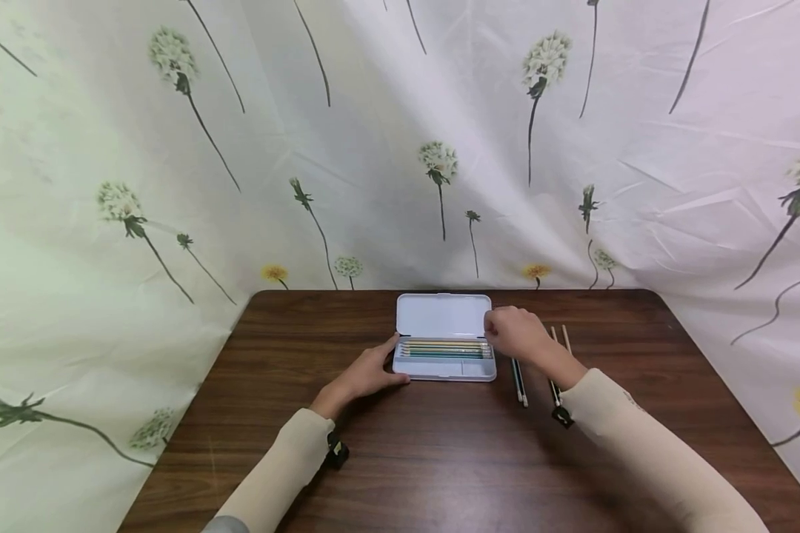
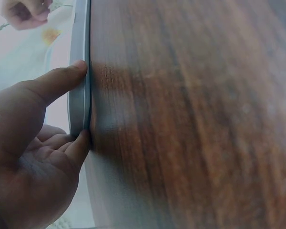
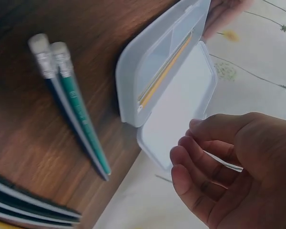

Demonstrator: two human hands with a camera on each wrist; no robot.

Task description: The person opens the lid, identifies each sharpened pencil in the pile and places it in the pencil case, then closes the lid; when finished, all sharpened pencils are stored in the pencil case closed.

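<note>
A pale pencil case point(image 1: 430, 368) lies on the table with its lid point(image 1: 443, 314) laid back. Several yellow and green pencils point(image 1: 443, 348) sit side by side in its rear compartment. My left hand point(image 1: 367, 370) grips the case's left end, thumb along the near side and fingers around the end. Over the right edge of the lid hovers my right hand point(image 3: 224, 167), its fingers loosely bent and nothing visible between them. Just right of the case lie two eraser-tipped pencils, one dark blue and one green point(image 3: 81, 109).
Farther right, more pencils point(image 1: 566, 338) lie on the brown wooden table point(image 1: 427, 459), partly hidden under my right forearm. A white cloth with dandelion prints point(image 1: 373, 148) hangs behind the table's back edge.
</note>
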